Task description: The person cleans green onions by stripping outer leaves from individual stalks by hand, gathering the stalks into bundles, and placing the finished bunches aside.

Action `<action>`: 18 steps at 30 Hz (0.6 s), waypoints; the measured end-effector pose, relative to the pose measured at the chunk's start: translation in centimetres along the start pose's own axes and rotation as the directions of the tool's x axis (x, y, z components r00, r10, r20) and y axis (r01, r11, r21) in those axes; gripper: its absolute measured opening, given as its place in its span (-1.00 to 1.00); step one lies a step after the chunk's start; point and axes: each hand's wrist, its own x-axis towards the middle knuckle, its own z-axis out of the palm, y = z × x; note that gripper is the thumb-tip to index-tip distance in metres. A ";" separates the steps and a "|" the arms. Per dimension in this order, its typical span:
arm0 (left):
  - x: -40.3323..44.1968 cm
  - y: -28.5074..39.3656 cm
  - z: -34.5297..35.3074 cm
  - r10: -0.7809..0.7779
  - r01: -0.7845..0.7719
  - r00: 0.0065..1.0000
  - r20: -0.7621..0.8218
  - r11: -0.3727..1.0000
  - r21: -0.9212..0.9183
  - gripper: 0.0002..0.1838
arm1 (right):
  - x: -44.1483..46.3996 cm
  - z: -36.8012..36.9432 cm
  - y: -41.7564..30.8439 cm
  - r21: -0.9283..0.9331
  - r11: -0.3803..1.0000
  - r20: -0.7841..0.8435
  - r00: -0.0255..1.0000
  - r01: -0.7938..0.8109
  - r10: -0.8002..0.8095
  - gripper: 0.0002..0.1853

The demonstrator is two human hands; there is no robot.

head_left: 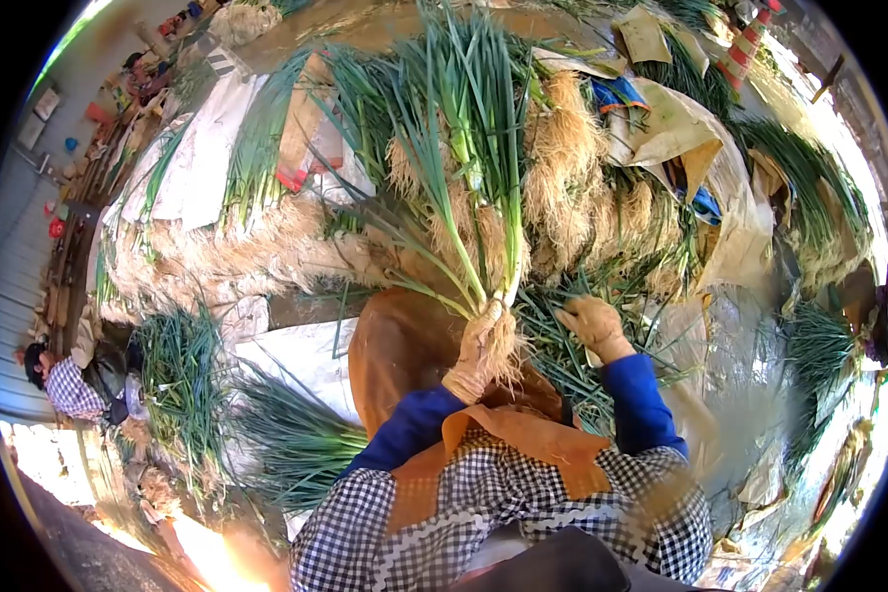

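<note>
My left hand [474,357], in a pale glove, is closed around the lower stems of a few green onions [511,232], just above their stringy roots. The stalks stand upright in front of my body, leaves pointing away from me, roots [504,350] hanging below the fist. To the right, my gloved right hand [594,326] is apart from the stalks, fingers loosely bent and thumb away from them, with nothing visible in it. Below it lie loose green leaves [562,365]. An orange-brown apron [395,345] covers my lap.
Ahead lies a long row of green onion bundles with shaggy roots [567,148], partly under sacking [686,128]. A pile of green onions [301,434] lies at my left. Another person [74,380] sits far left. A striped cone [745,49] stands at the back right.
</note>
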 end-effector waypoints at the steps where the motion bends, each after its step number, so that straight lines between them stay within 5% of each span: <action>1: -0.1 -0.2 0.5 -0.027 0.027 1.000 0.004 0.999 -0.028 -0.84 | 0.6 -1.5 -1.5 0.487 0.873 -0.062 0.998 0.016 0.017 -0.58; 2: -0.2 -0.3 0.7 -0.046 0.046 0.999 0.002 0.999 -0.029 -0.84 | 1.1 -2.6 -3.8 0.852 0.520 -0.098 0.994 0.058 0.049 -0.56; 3: -0.7 -0.8 0.9 0.047 -0.042 0.998 -0.040 0.990 0.134 -0.83 | 2.4 -2.6 -5.4 0.880 0.469 0.005 0.989 -0.074 0.145 -0.54; 4: -0.5 -0.9 1.3 0.150 -0.127 0.987 -0.054 0.945 0.301 -0.82 | 2.9 -2.4 -6.5 0.354 0.933 -0.303 0.952 0.065 0.049 -0.55; 5: -0.4 -1.0 0.6 0.163 -0.142 0.986 -0.031 0.927 0.346 -0.82 | 3.5 -3.5 -8.1 0.253 0.967 -0.241 0.967 -0.021 0.083 -0.57; 6: 0.9 -2.1 0.4 0.400 -0.362 0.916 -0.013 0.842 0.400 -0.80 | 3.8 -4.5 -9.2 0.142 0.985 -0.178 0.976 -0.103 0.127 -0.59; 8: 1.2 -2.6 -0.5 0.452 -0.411 0.892 0.030 0.780 0.472 -0.79 | 5.2 0.0 -7.6 0.227 0.973 -0.314 0.949 0.037 0.037 -0.63; 10: 1.2 -2.7 -0.9 0.434 -0.396 0.901 0.003 0.819 0.415 -0.79 | 5.1 2.8 -7.2 0.105 0.949 -0.568 0.801 0.299 -0.190 -0.75; 12: 1.7 -2.2 -1.2 0.413 -0.383 0.911 -0.012 0.855 0.351 -0.79 | 2.1 0.4 -8.0 0.621 0.616 -0.519 0.843 0.484 -0.139 -0.70; 13: 1.6 -1.3 -2.1 0.268 -0.244 0.963 -0.029 0.914 0.324 -0.80 | 0.3 0.3 -7.2 0.857 0.350 -0.387 0.921 0.378 -0.046 -0.70; 15: 0.6 -0.3 -1.6 0.151 -0.115 0.985 -0.088 0.938 0.326 -0.78 | -2.7 0.5 -2.5 0.997 -0.060 -0.050 0.999 0.051 0.019 -0.68; 17: 0.7 0.1 -1.8 0.089 -0.067 0.995 -0.054 0.946 0.316 -0.75 | -3.0 -0.1 0.8 0.921 0.388 0.007 0.998 -0.028 0.057 -0.67; 18: 0.8 0.0 -1.8 0.031 -0.023 0.999 -0.021 0.953 0.302 -0.72 | -2.4 -0.3 1.9 0.571 0.820 -0.087 0.996 0.030 0.025 -0.66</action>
